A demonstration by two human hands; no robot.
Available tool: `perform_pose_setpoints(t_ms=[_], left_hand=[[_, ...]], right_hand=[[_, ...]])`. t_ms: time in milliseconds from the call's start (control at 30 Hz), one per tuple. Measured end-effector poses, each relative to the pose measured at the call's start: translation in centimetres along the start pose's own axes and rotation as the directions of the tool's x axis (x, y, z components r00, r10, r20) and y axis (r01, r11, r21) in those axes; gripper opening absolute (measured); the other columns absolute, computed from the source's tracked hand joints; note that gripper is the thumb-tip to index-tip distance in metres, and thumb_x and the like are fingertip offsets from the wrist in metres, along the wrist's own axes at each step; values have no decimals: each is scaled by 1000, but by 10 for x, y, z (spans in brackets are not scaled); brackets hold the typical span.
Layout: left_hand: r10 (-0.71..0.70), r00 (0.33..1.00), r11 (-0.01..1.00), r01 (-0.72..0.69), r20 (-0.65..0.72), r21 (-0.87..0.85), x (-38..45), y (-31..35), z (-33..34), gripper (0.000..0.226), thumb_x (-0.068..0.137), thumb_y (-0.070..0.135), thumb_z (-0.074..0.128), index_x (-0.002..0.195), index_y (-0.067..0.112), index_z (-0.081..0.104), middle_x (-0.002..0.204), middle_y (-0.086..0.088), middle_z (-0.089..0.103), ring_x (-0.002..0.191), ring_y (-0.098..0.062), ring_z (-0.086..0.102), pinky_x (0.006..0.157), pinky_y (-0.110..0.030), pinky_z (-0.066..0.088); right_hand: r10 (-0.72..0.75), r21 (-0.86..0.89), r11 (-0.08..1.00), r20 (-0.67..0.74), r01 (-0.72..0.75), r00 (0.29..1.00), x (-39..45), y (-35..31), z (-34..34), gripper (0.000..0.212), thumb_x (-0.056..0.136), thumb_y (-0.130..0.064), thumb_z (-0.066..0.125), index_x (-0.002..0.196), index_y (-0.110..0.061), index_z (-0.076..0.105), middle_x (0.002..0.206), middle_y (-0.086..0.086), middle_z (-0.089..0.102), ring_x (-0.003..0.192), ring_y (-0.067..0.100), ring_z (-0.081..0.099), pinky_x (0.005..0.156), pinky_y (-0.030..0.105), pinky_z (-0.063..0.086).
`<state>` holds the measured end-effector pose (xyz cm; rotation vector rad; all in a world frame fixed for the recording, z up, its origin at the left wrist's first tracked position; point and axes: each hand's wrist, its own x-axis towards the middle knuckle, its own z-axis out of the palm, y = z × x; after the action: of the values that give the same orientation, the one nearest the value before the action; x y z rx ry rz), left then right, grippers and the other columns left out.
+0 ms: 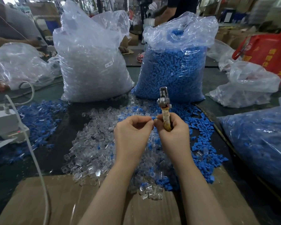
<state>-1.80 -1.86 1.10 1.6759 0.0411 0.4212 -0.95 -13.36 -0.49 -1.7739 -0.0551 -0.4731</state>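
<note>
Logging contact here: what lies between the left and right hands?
A small blue part, pinched by the left hand and touching the right hand, which grips a pliers-like tool. Head view shows it.

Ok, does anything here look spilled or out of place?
Loose clear parts and blue parts lie mixed in a heap on the table, outside the clear bag and blue bag, some spilling onto the cardboard. Perhaps a working pile.

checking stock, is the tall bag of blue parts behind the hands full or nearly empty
Mostly full: the bag of blue parts stands bulging, with blue pieces packed up close to its loose open top.
</note>
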Motion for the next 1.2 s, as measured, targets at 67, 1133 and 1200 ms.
perform_pose_setpoints(t_ms=[67,1133,1200], left_hand=[[11,1000,1000,-11,-2,16,0,0,0,17,78,15,81,79,31,75,74,12,74,72,-5,71,70,-30,61],[-9,999,965,-1,-38,-263,9,3,-11,12,85,1,72,82,13,70,70,2,74,66,-8,71,63,-15,53],[-5,999,964,-5,-35,-267,9,2,-13,10,85,1,72,83,11,70,70,3,74,66,-6,70,63,-15,53]], right_hand=[[-1,23,1000,17,1,1000,-1,-2,0,11,91,-17,67,82,-20,63,68,-3,59,55,3,45,51,25,41],[111,-174,984,490,-28,864,7,2,-29,18,88,-5,62,95,-22,61,71,-29,59,59,-2,49,63,27,41],[113,-182,983,504,-23,857,7,2,-29,20,88,-5,62,94,-24,60,71,-28,59,60,-1,50,64,29,44]])
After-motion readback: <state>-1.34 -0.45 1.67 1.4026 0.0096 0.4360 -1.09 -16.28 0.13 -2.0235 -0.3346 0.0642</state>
